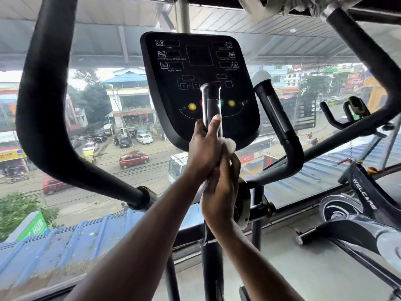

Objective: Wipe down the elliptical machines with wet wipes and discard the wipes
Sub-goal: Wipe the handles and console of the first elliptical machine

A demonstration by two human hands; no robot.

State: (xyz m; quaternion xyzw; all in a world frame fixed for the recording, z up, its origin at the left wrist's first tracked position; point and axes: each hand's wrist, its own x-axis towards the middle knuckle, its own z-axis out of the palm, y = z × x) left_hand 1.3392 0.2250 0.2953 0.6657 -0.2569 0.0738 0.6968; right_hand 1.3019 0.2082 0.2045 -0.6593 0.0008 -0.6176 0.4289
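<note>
The left hand is wrapped around the short black grip bar that stands up in front of the console. Its fingers are curled round the bar and its thumb points up along it. The right hand sits just below the left hand on the same bar, and the two hands touch. The white wet wipe is squeezed between the right hand's fingers and the bar. A small puff of it sticks out just to the right of the left hand, and a bit more shows under the right hand's fingers. Those fingers are closed tight on the wipe.

A second grip bar with a white cap stands to the right of the console. Big curved black handlebars bend around both sides of the console. An exercise bike stands on the grey floor, low and to the right of the console. Behind the console is a big window. Through it you can see a street with cars, shops and a blue roof.
</note>
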